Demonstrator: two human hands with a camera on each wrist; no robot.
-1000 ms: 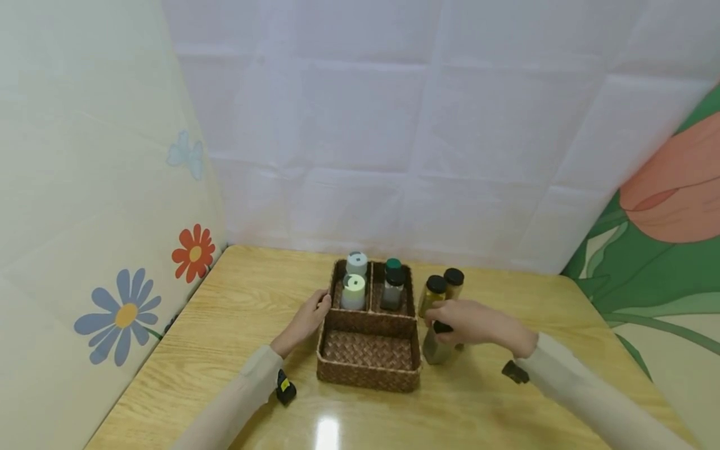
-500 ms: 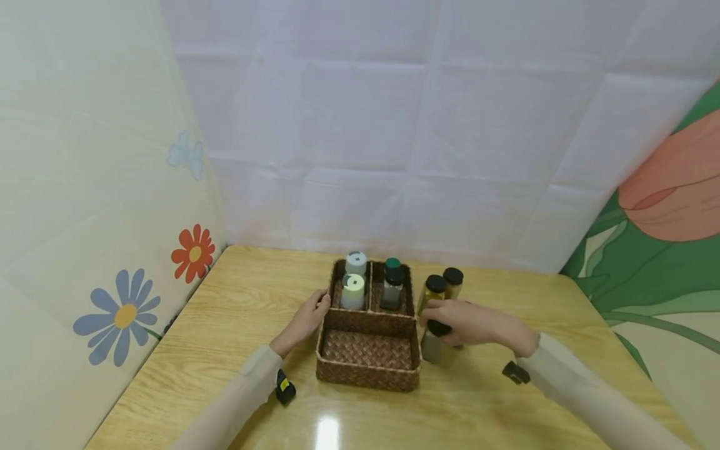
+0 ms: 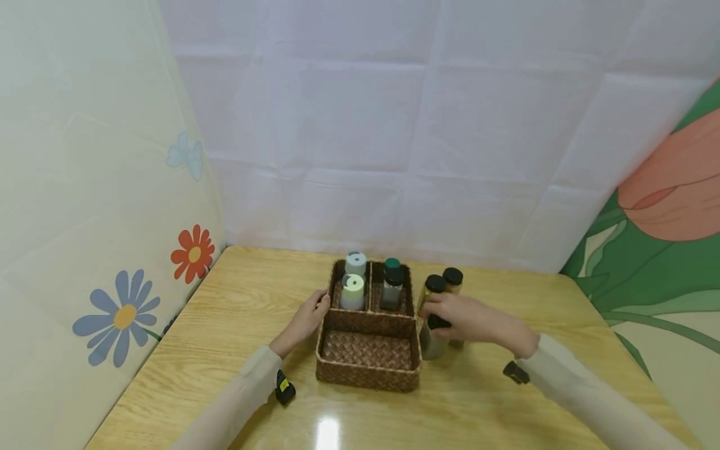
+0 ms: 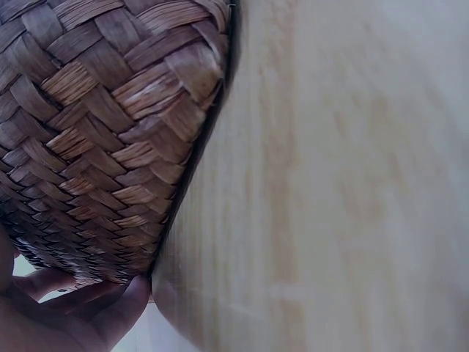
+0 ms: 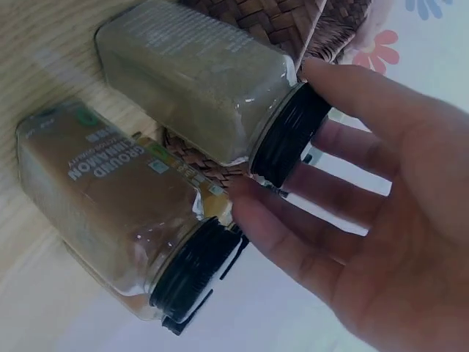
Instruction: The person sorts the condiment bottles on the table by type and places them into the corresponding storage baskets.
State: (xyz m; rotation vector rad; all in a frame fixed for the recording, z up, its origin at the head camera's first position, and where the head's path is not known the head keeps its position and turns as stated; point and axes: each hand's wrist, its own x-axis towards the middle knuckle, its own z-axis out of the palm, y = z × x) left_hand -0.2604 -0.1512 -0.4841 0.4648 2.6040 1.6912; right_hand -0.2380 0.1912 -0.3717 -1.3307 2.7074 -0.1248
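A brown woven basket (image 3: 368,378) with three compartments stands mid-table. My left hand (image 3: 304,320) holds its left wall; in the left wrist view fingertips (image 4: 132,293) press the weave low on the wall. Right of the basket, my right hand (image 3: 464,319) grips the black cap of a clear spice jar (image 5: 198,81) with greyish-green powder, thumb on one side and fingers on the other. The jar stands upright close to the basket. Beside it in the right wrist view is a ground cinnamon jar (image 5: 110,198), apart from the fingers.
Two white-capped bottles, the nearer one yellowish (image 3: 352,294), stand in the back left compartment. The back right one holds a dark-capped jar (image 3: 392,290) and a green-capped one (image 3: 392,265). More black-capped jars (image 3: 452,278) stand behind my right hand. Fabric hangs behind the table.
My right hand and the jar under it have shifted slightly left and back, closer to the basket. The left hand and the basket have stayed in place.
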